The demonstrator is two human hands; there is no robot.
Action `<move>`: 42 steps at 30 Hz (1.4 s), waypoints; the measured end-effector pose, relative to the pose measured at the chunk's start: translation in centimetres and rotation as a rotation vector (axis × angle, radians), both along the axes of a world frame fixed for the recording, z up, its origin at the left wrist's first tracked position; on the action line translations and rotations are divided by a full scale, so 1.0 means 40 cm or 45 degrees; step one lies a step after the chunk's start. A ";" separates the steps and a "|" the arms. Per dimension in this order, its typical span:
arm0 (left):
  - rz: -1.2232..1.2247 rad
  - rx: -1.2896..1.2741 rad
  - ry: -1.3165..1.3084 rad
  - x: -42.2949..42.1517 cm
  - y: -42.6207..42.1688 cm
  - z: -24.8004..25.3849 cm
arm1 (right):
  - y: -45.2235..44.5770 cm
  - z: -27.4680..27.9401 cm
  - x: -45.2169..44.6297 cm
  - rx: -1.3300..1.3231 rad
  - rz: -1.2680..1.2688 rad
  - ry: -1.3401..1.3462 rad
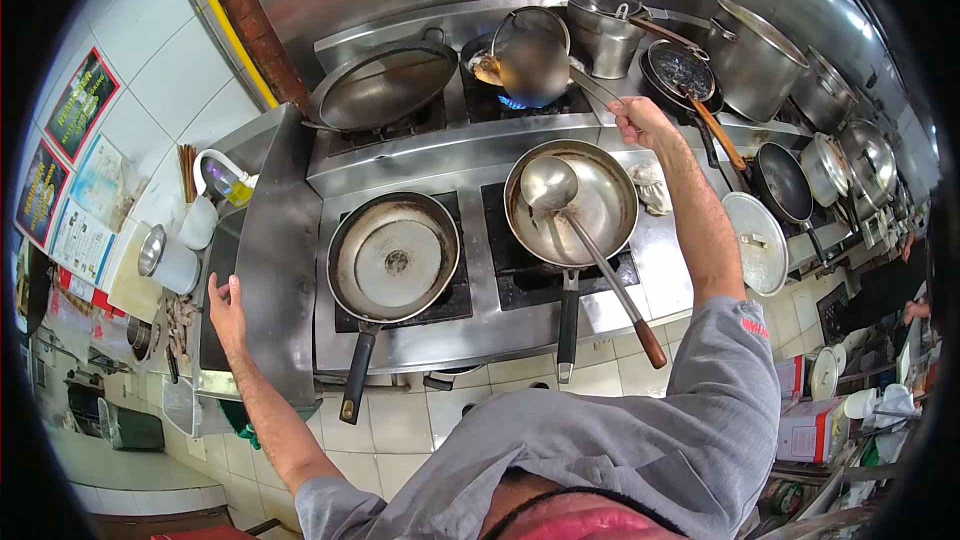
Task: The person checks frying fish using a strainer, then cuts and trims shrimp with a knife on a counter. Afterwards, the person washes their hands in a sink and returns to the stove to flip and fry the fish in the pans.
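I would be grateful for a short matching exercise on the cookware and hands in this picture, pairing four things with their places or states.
1. ladle
2. wok
3. left hand
4. right hand

A. open, holding nothing
B. at the left end of the back row
C. closed on a thin metal handle
D. resting in the front right pan

Pairs: 1-D, 2-B, 3-A, 4-C

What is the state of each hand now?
Left hand: open, holding nothing.
Right hand: closed, holding a long metal handle near the blue flame.
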State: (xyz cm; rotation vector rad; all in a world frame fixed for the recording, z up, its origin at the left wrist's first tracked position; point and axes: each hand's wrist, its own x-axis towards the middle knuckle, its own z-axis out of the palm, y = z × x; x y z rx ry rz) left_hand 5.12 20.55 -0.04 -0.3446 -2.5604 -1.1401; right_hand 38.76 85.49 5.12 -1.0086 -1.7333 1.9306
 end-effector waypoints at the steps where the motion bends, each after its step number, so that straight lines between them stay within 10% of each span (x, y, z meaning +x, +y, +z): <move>1: -0.001 -0.001 -0.006 0.006 -0.002 0.002 | -0.009 -0.002 0.001 0.019 -0.005 0.003; 26: -0.003 0.031 0.049 0.004 -0.007 -0.005 | 0.061 -0.042 -0.024 0.235 -0.048 -0.143; 42: 0.005 0.023 0.054 -0.002 -0.006 -0.009 | 0.063 -0.045 -0.066 -0.300 -0.015 0.053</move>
